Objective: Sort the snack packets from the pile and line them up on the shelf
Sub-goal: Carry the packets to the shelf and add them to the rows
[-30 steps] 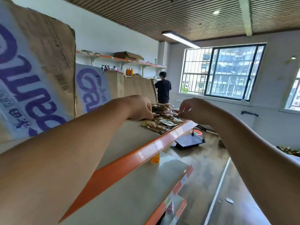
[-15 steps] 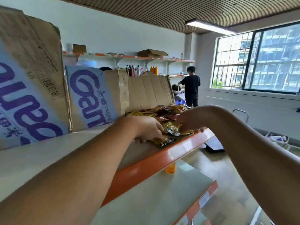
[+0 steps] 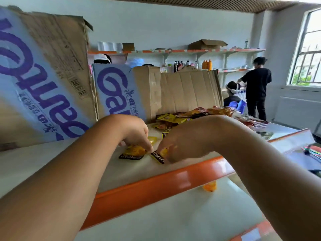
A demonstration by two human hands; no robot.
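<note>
Nearer now, left hand (image 3: 134, 131) and right hand (image 3: 176, 145) pinch packets (image 3: 132, 153) palm-down.

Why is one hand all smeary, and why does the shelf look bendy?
In the head view the right hand is motion-blurred, smearing over a black-edged packet; the left hand, on its yellow packet, is sharper; the wide lens bows the orange shelf edge and leans the cardboard boxes; daylight washes out the window.
</note>
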